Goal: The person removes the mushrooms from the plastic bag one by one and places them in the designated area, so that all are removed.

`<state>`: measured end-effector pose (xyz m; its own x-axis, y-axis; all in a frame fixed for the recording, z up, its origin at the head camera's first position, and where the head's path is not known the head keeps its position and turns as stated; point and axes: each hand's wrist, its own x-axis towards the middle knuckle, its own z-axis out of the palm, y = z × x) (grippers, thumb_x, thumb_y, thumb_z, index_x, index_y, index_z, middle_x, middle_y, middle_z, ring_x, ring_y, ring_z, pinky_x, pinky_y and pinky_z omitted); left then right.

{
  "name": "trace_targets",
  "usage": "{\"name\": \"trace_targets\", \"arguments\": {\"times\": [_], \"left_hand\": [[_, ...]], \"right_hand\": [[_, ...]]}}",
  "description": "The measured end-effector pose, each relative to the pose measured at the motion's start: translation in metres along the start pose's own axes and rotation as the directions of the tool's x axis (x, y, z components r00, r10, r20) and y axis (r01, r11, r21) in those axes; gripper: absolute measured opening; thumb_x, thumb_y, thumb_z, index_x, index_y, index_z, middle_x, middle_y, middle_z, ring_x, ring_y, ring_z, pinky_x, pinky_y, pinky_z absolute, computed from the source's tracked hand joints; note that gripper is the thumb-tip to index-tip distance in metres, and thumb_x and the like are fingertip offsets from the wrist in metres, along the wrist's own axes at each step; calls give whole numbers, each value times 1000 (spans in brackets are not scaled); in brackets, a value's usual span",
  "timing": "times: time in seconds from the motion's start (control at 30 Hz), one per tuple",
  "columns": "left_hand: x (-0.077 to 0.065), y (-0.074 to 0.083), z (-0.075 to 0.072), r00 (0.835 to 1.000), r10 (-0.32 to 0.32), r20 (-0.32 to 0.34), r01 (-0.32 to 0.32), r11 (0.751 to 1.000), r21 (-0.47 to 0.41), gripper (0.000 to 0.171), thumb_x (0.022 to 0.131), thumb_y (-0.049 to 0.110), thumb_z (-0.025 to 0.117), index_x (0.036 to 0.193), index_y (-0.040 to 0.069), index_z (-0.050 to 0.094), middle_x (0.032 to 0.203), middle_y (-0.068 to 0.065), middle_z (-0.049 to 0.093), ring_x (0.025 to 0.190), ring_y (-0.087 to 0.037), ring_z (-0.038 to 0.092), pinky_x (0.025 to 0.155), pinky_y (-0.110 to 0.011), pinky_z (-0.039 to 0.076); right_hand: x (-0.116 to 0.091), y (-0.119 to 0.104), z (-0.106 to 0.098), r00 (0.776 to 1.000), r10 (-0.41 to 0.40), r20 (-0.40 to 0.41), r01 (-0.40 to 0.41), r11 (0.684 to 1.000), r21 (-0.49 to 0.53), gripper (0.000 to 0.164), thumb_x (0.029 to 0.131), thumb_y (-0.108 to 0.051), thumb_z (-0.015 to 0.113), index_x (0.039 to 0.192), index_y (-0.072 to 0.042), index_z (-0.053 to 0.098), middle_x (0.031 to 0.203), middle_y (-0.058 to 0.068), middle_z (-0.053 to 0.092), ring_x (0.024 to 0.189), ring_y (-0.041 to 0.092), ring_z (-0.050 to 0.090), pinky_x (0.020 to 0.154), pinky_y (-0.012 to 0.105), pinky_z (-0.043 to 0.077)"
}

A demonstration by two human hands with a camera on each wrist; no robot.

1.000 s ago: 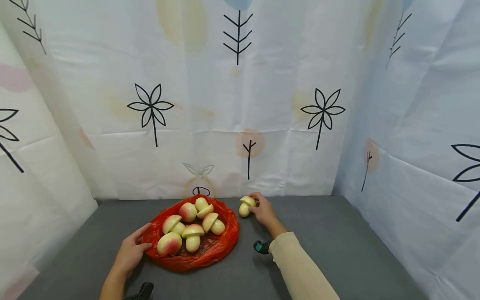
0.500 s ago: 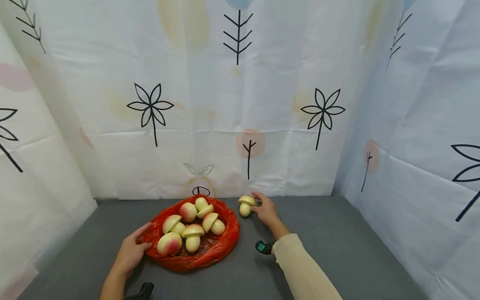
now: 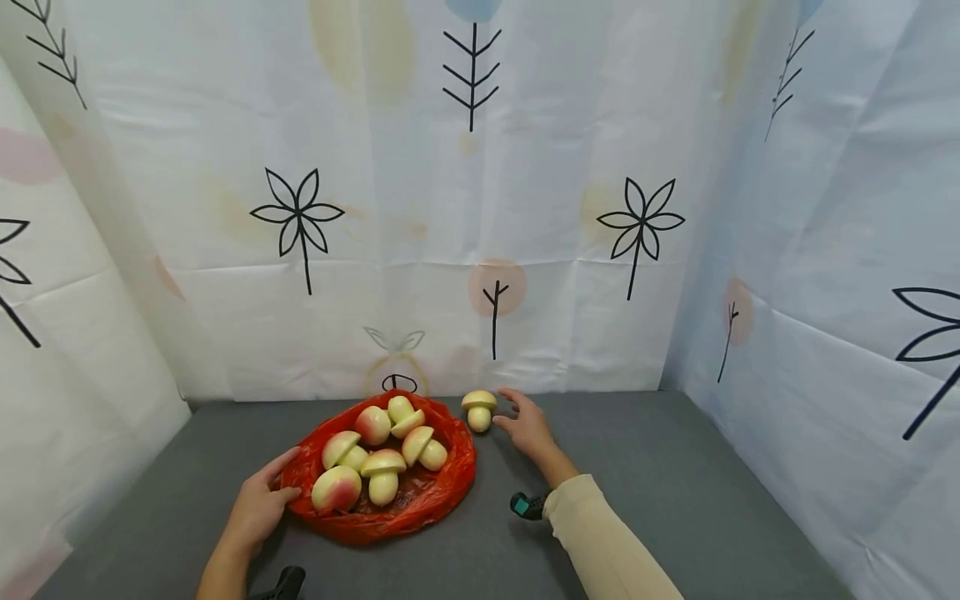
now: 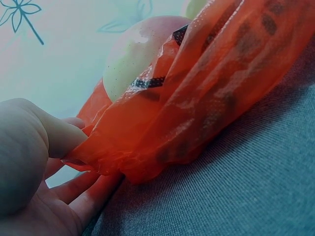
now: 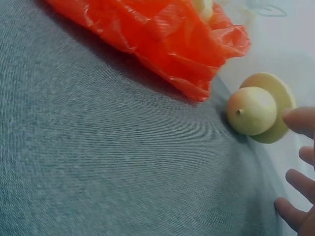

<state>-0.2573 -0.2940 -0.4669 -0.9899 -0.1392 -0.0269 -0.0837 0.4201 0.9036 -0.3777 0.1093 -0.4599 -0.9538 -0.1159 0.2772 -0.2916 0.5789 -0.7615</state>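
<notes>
My left hand [image 3: 257, 507] pinches the left rim of a red plastic bag [image 3: 438, 500], thumb inside and fingers outside. The bag's rim is rolled into a ring. Inside it lie several pale yellow mushrooms with pink-blushed caps, among them a front one [image 3: 384, 477]. To the right of the bag, a single mushroom [image 3: 478, 410] stands on the table, cap toward the back wall. My right hand [image 3: 528, 425] is just right of this mushroom, its fingers apart and loosely bent. In the right wrist view the thumb tip overlaps the mushroom's cap [image 5: 284, 101], and a small dark dot marks its stem end.
A grey cloth-covered table [image 3: 637, 500] lies under everything. White printed curtains [image 3: 555, 333] close off the back and both sides. Each wrist carries a dark strap-on camera, the right one [image 3: 527, 506] with a teal patch.
The lone mushroom has shifted slightly left and turned more upright. My right hand's fingers have come away from it, spreading a little. The left hand keeps its hold on the bag.
</notes>
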Motion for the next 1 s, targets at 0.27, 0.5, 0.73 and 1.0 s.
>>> {"name": "trace_targets", "arguments": {"times": [0.27,0.5,0.73,1.0], "left_hand": [[0,1,0,1000,0,-12,0,1000,5,63,90,-4,52,150,2,33,151,-31,28,139,-46,23,109,-58,25],[0,0,0,1000,12,-13,-12,1000,2,63,90,-4,52,150,2,33,150,-32,29,137,-46,27,107,-57,29],[-1,0,1,1000,29,-12,-29,1000,4,64,89,-5,52,150,1,33,149,-32,30,137,-46,28,107,-57,29],[-1,-1,1,1000,17,-10,-17,1000,-12,63,89,-6,51,150,0,33,150,-32,28,138,-47,25,107,-57,28]], "right_hand": [[9,-1,18,980,-187,71,196,968,-155,60,85,-17,75,139,-6,52,139,17,50,129,36,45,104,52,37],[15,-8,27,960,-233,158,269,924,-273,64,85,-19,75,142,-11,48,144,19,45,128,41,44,104,54,36],[15,-12,26,967,-201,156,243,911,-334,65,85,-21,75,143,-14,47,139,11,52,122,36,50,100,52,40],[11,-9,24,975,-186,122,212,939,-270,68,85,-17,75,145,-10,44,141,14,49,128,33,47,104,49,38]]}}
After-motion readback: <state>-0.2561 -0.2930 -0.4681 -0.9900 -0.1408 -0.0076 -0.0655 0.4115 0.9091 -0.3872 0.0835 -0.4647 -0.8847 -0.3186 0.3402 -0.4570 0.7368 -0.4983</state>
